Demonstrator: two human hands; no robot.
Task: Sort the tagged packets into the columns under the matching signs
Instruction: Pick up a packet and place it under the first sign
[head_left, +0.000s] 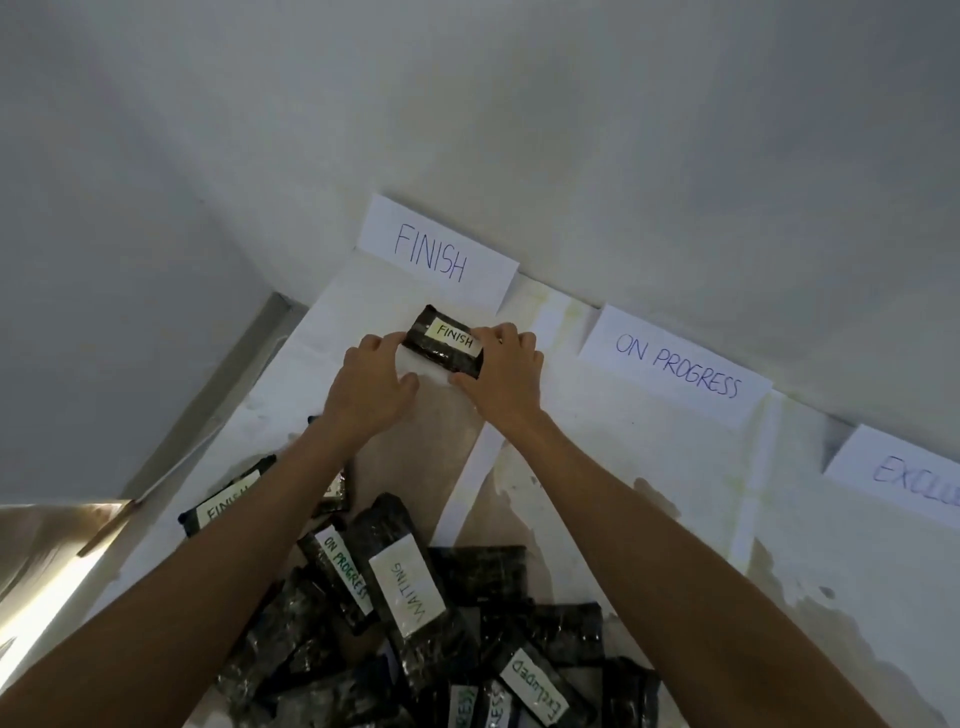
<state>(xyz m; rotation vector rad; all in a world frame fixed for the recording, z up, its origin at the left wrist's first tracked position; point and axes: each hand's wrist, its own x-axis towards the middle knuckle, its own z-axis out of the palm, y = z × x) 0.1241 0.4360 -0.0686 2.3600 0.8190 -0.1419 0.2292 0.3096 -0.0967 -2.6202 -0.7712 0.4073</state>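
While both hands are closing on it from either end, the FINISH packet is sitting just below the FINISH sign, at the head of that sign's column on the paper-covered surface. Whether it is resting fully on the paper or is slightly raised cannot be told.

The left hand is curling its fingers against the packet's left end, with the thumb lying just off the near left corner. The right hand is pinching the right end, fingers hooking over the far edge and thumb pressing at the near edge. The packet is thus lying between the two hands, its white tag facing up and uncovered.

To the right, the ON PROGRESS sign is leaning at the foot of the wall, well apart from the packet. A third sign, reading EXCLU, is being cut off by the frame edge.

Near the person, a heap of packets is lying between the forearms, showing tags such as WAITING, ON PROGRESS and EXCLUDED.
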